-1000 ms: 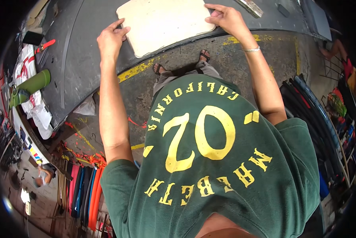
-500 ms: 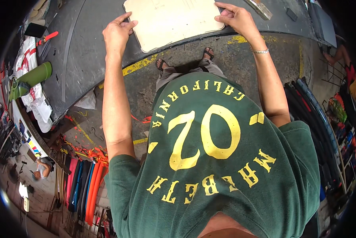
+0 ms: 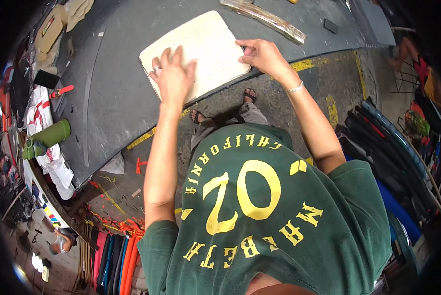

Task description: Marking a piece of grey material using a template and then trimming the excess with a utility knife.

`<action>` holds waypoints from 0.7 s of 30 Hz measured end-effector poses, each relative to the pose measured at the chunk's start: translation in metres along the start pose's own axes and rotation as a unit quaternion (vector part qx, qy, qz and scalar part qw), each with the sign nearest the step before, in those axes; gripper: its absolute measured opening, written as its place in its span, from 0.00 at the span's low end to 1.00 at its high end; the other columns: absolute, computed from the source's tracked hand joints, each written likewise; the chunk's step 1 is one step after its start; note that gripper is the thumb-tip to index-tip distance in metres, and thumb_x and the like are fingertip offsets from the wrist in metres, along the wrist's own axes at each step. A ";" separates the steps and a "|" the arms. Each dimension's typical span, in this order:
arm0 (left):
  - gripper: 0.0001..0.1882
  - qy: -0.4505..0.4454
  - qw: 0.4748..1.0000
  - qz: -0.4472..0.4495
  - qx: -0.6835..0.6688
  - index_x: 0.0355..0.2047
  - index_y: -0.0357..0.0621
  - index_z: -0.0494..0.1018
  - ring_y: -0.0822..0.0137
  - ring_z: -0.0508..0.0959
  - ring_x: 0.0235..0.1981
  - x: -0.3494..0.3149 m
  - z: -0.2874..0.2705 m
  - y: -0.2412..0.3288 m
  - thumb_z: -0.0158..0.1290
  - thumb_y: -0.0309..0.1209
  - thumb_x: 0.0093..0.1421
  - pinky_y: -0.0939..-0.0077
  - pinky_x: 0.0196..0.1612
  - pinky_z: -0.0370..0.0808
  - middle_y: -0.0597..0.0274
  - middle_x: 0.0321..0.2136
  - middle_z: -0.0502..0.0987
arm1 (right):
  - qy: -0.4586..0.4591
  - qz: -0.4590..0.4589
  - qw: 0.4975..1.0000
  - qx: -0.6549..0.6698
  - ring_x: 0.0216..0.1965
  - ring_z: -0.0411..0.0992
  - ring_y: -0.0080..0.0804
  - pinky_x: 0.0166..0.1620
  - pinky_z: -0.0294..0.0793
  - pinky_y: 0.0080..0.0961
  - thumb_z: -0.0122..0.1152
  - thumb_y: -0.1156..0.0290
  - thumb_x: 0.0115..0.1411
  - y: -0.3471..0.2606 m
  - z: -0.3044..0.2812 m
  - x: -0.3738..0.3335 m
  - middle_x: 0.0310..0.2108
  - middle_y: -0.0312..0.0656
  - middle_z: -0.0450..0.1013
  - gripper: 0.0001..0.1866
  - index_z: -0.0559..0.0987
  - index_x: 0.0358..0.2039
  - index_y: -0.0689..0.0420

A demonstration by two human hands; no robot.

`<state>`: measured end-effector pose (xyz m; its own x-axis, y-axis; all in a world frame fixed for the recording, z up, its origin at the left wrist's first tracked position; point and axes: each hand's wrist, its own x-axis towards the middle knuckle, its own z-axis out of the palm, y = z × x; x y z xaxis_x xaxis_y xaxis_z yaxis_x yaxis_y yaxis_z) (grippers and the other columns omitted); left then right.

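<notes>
A cream-coloured flat panel [image 3: 208,37] with rounded corners lies tilted on the dark grey table, close to its near edge. On the panel's left part rests my left hand [image 3: 173,81], fingers spread, slightly blurred, with a ring on one finger. My right hand [image 3: 263,56] is at the panel's right edge, with its thumb and curled fingers gripping there. Part of that grip is hidden behind the fingers.
The dark table [image 3: 117,73] bears a long, tape-wrapped bar [image 3: 267,19] and a small dark block [image 3: 330,26] beyond the panel. At left are a phone [image 3: 46,78], a green roll [image 3: 53,132] and white plastic [image 3: 58,167]. Fabric rolls [image 3: 114,260] stand lower left.
The panel now lies farther onto the table and is turned anticlockwise. My left hand has moved from its left edge onto its surface; my right hand remains at the right edge.
</notes>
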<state>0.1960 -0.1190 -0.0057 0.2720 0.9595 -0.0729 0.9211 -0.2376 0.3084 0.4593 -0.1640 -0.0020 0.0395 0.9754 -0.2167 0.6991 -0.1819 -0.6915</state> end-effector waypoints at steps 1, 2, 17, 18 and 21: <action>0.37 0.004 1.000 -0.002 -0.012 0.66 0.56 0.67 0.26 0.48 0.69 -0.001 0.009 -0.006 0.55 0.59 0.62 0.12 0.62 0.45 0.47 0.69 0.57 | -0.009 0.002 1.000 0.002 0.32 0.76 0.24 0.41 0.77 0.25 0.75 0.69 0.53 -0.006 0.000 0.001 0.29 0.37 0.77 0.29 0.81 0.57 0.50; 0.37 0.009 1.000 -0.006 -0.010 0.66 0.56 0.67 0.26 0.48 0.69 -0.002 0.010 -0.002 0.55 0.59 0.62 0.12 0.62 0.45 0.47 0.69 0.57 | -0.017 0.010 1.000 0.004 0.32 0.76 0.24 0.41 0.77 0.25 0.75 0.69 0.53 -0.008 0.000 0.001 0.30 0.37 0.77 0.29 0.81 0.57 0.51; 0.44 0.140 0.989 -0.029 0.034 0.69 0.68 0.63 0.26 0.46 0.71 -0.010 0.041 -0.001 0.40 0.75 0.59 0.11 0.61 0.38 0.57 0.71 0.57 | -0.035 0.068 0.995 0.062 0.27 0.68 0.14 0.33 0.72 0.15 0.73 0.75 0.57 -0.015 0.000 0.000 0.28 0.28 0.73 0.29 0.78 0.60 0.57; 0.43 0.157 0.987 -0.025 0.039 0.68 0.69 0.64 0.25 0.47 0.70 -0.011 0.042 -0.002 0.41 0.74 0.59 0.11 0.61 0.39 0.58 0.70 0.59 | -0.039 0.065 0.995 0.057 0.27 0.68 0.14 0.33 0.72 0.15 0.73 0.75 0.57 -0.016 0.000 0.001 0.28 0.28 0.73 0.29 0.78 0.60 0.57; 0.43 0.160 0.986 -0.026 0.046 0.68 0.69 0.64 0.26 0.48 0.70 -0.012 0.042 0.000 0.41 0.74 0.59 0.11 0.61 0.40 0.58 0.70 0.59 | -0.040 0.068 0.995 0.068 0.27 0.67 0.14 0.32 0.71 0.15 0.73 0.75 0.57 -0.011 0.001 0.000 0.28 0.27 0.72 0.29 0.77 0.60 0.59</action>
<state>0.2043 -0.1367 -0.0449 0.1354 0.9659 0.2207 0.9571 -0.1852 0.2229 0.4507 -0.1619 0.0049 0.0658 0.9288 -0.3646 0.5875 -0.3314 -0.7382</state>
